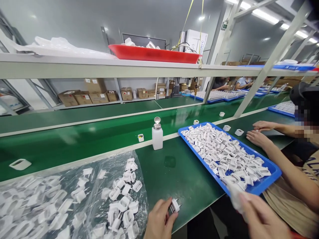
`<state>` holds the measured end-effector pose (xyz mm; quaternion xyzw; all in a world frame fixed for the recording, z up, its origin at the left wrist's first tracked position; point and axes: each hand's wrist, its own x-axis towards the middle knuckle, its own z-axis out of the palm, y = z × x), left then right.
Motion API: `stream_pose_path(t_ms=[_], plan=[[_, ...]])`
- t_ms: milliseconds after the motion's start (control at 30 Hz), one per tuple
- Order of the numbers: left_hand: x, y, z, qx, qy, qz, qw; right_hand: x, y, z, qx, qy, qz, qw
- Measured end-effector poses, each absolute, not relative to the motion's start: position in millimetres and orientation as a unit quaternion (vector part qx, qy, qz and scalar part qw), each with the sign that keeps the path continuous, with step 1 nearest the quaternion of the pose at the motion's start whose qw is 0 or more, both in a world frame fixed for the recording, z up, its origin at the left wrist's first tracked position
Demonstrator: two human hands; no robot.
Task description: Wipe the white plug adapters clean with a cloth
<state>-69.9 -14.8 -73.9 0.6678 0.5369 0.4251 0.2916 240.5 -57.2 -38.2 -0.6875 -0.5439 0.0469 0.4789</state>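
Note:
Near the front edge of the green table, my left hand (159, 219) pinches a white plug housing (175, 206) between thumb and fingers. Two pins stick out of the housing on its far side. My right hand (264, 217), blurred, is closed on a crumpled white cloth (234, 196) beside the near corner of a blue tray (202, 162). White plug housings (221, 149) fill that tray. More loose housings (128, 217) lie to the left of my left hand on a clear plastic sheet (96, 177).
A white pump bottle (157, 138) stands at the table's back edge. Behind it runs a green conveyor belt (74, 141) carrying scattered housings. A red tray (154, 54) rests on the overhead shelf. On the right, a co-worker's hands (260, 134) are at the table.

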Motion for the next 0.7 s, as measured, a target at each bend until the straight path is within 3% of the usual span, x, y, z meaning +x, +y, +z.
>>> stream_pose_path(t_ms=[167, 433, 533, 633, 700], plan=[[-71.1, -11.6, -47.3, 0.664, 0.547, 0.39, 0.328, 124.9, -28.4, -39.7, -0.465, -0.796, 0.087, 0.378], [-78.3, -13.2, -41.1, 0.659, 0.554, 0.357, 0.362, 126.4, -32.2, -61.6, -0.362, -0.855, 0.076, 0.363], [-74.5, -16.4, -42.5, 0.603, 0.554, 0.431, 0.377, 137.7, -37.6, -58.5, -0.425, -0.791, 0.184, 0.4], [-64.2, -24.1, -35.5, 0.482, 0.52, 0.525, 0.47, 138.6, -44.9, -53.4, -0.603, -0.582, 0.293, 0.46], [-54.8, -31.2, -27.8, 0.396, 0.485, 0.568, 0.534, 127.4, -50.1, -47.3, -0.63, -0.463, 0.366, 0.505]])
